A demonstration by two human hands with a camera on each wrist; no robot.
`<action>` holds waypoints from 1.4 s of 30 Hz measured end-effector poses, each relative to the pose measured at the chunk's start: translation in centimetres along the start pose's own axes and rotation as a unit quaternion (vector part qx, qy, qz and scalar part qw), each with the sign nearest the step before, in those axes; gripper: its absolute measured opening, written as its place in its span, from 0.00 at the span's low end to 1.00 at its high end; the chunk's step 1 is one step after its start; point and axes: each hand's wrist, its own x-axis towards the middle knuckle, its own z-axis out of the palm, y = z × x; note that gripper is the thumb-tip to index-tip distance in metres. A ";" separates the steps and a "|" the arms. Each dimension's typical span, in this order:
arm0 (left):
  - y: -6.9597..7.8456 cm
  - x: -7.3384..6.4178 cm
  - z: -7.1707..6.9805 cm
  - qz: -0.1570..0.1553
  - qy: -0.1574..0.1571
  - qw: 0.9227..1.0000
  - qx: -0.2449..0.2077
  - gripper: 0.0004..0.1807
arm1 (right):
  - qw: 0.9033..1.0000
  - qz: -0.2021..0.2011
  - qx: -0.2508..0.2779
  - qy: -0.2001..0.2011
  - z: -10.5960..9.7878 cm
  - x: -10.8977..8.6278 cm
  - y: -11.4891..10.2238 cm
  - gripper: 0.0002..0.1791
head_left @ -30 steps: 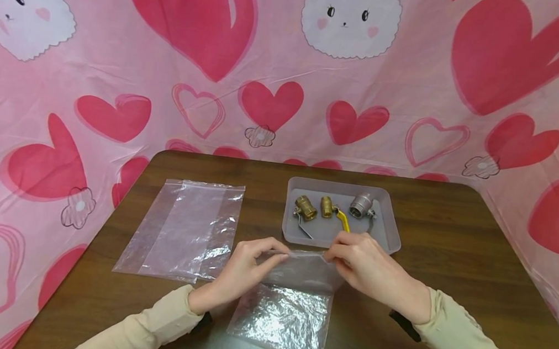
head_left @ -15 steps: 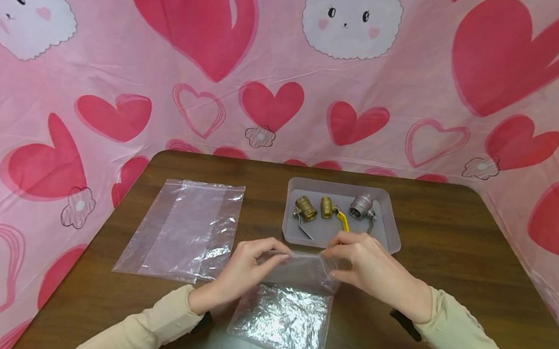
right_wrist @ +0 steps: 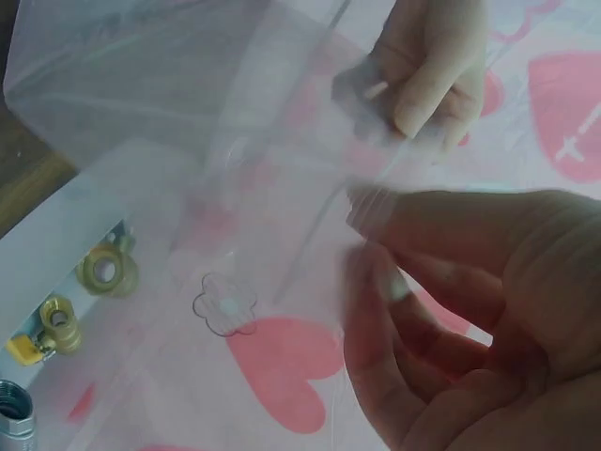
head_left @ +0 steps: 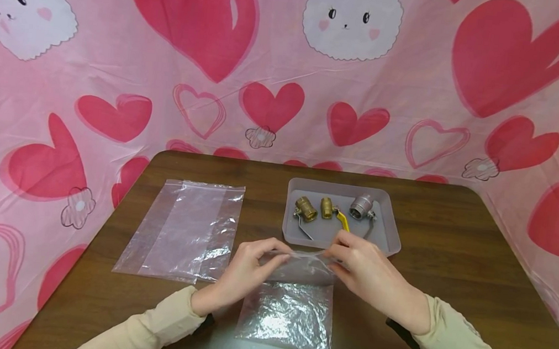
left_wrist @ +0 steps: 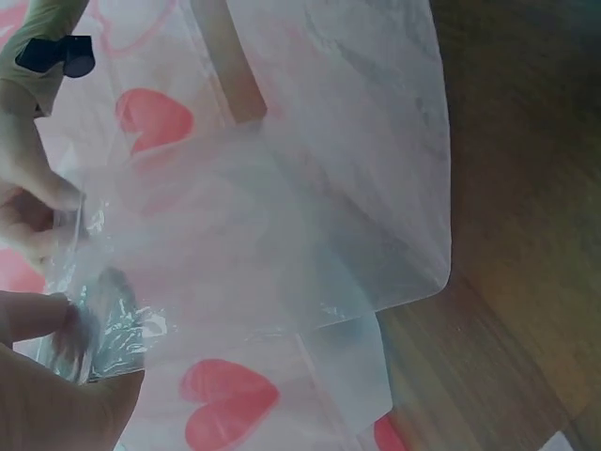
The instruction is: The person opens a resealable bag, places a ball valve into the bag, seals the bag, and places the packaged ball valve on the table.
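Note:
A clear zip-lock bag (head_left: 292, 314) hangs between my two hands, its mouth edge upward and its lower part shining over the table. My left hand (head_left: 248, 269) pinches the left side of the bag's mouth between thumb and fingers. At the mouth's right side, my right hand (head_left: 371, 268) pinches the film; the right wrist view shows its thumb and forefinger at the zip edge. Just beyond the hands stands a translucent plastic tray (head_left: 395, 234). It holds a brass ball valve (head_left: 306, 209), a smaller brass valve (head_left: 326, 207) with a yellow lever, and a silver valve (head_left: 361, 206).
More clear zip-lock bags (head_left: 184, 233) lie flat and overlapping at the left of the wooden table (head_left: 453, 239). A pink curtain (head_left: 279, 58) with hearts hangs behind and along both sides of the table.
My right thumb came away from the film half a second ago and now pinches it again. The bag's lower part has swung slightly right and up. My left hand keeps its grip.

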 end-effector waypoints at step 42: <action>-0.3 0.1 -0.4 0.036 -0.043 0.998 0.011 0.10 | 0.988 0.064 0.076 -0.119 -1.3 0.5 0.0 0.27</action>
